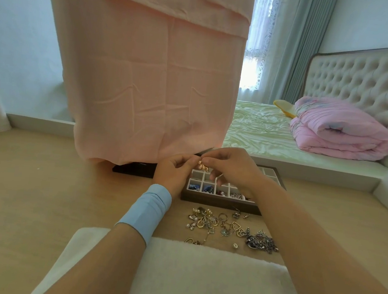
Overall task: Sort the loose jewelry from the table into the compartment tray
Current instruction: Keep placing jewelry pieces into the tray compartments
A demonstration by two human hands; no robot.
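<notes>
A dark-framed compartment tray (pixel 221 200) with white cells stands on the wooden table; its front cells hold blue, red and silver pieces. Above the tray's left part, my left hand (pixel 174 168) and my right hand (pixel 231 167) meet, and both pinch a small gold jewelry piece (pixel 202 166) between their fingertips. A pile of loose jewelry (pixel 226 227) lies on the table in front of the tray: gold hoops, heart shapes, pearl pieces and a dark silver tangle (pixel 262 242) at the right. My right hand hides part of the tray.
A large pink cloth (pixel 148 72) hangs over something on a dark base (pixel 135 168) just left of the tray. A white fluffy cushion (pixel 200 276) lies at the near edge. A white ledge (pixel 303 168) borders the table; a bed lies beyond.
</notes>
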